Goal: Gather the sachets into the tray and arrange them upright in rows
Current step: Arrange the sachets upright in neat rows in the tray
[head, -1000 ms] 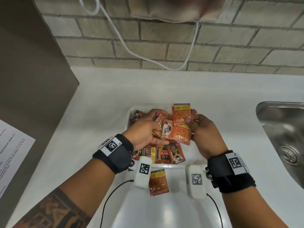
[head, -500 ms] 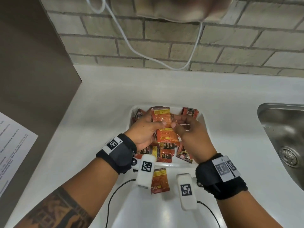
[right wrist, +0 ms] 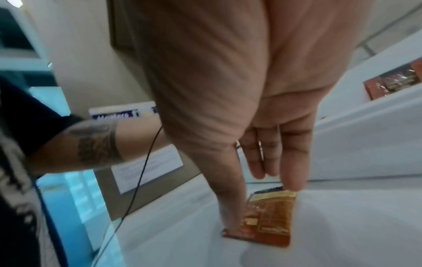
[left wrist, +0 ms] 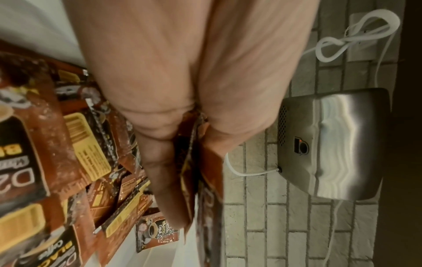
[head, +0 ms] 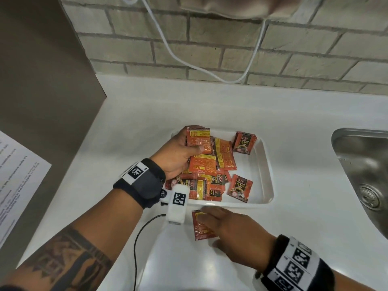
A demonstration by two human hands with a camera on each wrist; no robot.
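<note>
Gripping a small upright stack of sachets (head: 199, 141) at the tray's (head: 267, 164) far left, the left hand (head: 178, 152) held firm; the right hand (head: 231, 227), fingers straight, pressed one stray sachet (head: 200, 232) on the counter (head: 231, 106) (most lay jumbled, unsorted).

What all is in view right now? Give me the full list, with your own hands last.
tray: one, white, on the counter before the wall.
loose sachets: a jumbled pile, too overlapped to count, red-orange, lying in the tray.
held sachets: a small stack, red-orange, upright at the tray's far left.
stray sachet: one, red-orange, flat on the counter outside the tray's near edge.
counter: one, white.
sink: one, steel, far right.
wall unit: one, steel, on the brick wall, white cable hanging.
paper sheet: one, white, far left.
left hand: grips the held sachets.
right hand: fingers straight, touching the stray sachet.
</note>
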